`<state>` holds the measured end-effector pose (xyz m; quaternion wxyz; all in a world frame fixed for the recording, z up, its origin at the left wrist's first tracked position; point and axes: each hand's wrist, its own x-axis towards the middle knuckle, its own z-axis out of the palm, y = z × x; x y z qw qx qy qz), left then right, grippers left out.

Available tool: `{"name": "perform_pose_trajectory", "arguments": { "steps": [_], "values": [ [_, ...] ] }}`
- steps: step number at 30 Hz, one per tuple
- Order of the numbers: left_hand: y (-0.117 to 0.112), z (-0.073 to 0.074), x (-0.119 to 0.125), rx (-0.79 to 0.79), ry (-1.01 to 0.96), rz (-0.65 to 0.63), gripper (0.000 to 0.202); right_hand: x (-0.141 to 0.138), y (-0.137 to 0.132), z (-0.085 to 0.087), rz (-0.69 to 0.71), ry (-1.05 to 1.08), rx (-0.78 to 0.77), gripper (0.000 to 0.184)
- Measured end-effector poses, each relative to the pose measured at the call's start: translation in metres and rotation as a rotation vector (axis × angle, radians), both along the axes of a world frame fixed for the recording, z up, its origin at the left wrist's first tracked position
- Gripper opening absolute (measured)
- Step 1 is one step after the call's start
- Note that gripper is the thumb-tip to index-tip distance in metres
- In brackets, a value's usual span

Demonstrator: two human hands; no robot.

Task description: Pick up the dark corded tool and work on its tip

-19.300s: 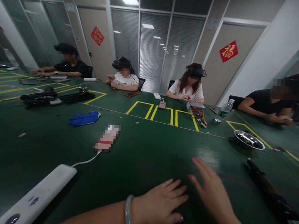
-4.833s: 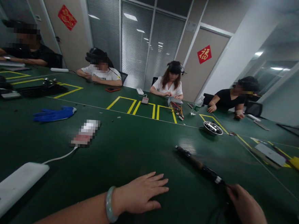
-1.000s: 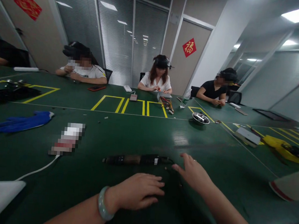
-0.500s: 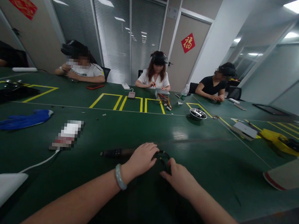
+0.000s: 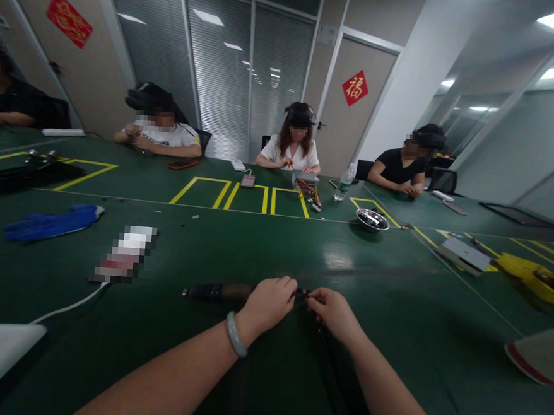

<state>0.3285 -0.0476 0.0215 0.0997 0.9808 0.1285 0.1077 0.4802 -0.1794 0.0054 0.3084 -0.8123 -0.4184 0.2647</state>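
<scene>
Dark rod-shaped tool (image 5: 217,291), lower centre of frame, long axis left to right: your left hand (image 5: 270,302) closed over its right end, your right hand (image 5: 333,311) just beside it, fingers pinched on the black cord (image 5: 325,362) there.

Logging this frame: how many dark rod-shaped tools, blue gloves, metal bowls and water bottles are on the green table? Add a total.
dark rod-shaped tool, gripped by the left hand and right hand: 1
blue glove: 1
metal bowl: 1
water bottle: 1
Total: 4
</scene>
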Motion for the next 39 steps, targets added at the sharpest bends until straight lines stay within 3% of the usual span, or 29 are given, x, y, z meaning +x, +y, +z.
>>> {"name": "perform_pose_trajectory", "arguments": {
  "steps": [3, 7, 21, 27, 34, 39],
  "values": [
    [0.001, 0.001, -0.001, -0.012, -0.003, -0.01, 0.009, -0.004, 0.001, -0.002, -0.065, -0.212, 0.14, 0.016],
    [0.003, 0.0, -0.001, -0.029, -0.006, -0.014, 0.01, -0.011, 0.002, 0.001, 0.026, -0.411, 0.207, 0.017],
    [0.004, -0.006, 0.0, -0.027, -0.028, -0.039, 0.006, -0.018, 0.004, 0.001, 0.132, -0.542, 0.191, 0.018],
    [0.005, -0.006, 0.001, -0.039, -0.034, -0.034, 0.006, -0.011, 0.008, 0.005, 0.374, -0.805, 0.097, 0.021],
    [0.005, -0.007, 0.002, -0.065, -0.064, -0.032, 0.017, 0.001, 0.016, 0.01, 0.539, -0.941, 0.118, 0.018],
    [0.002, 0.0, -0.008, -0.073, -0.127, -0.087, 0.045, 0.003, 0.02, 0.003, 0.556, -0.882, 0.11, 0.028]
  ]
}}
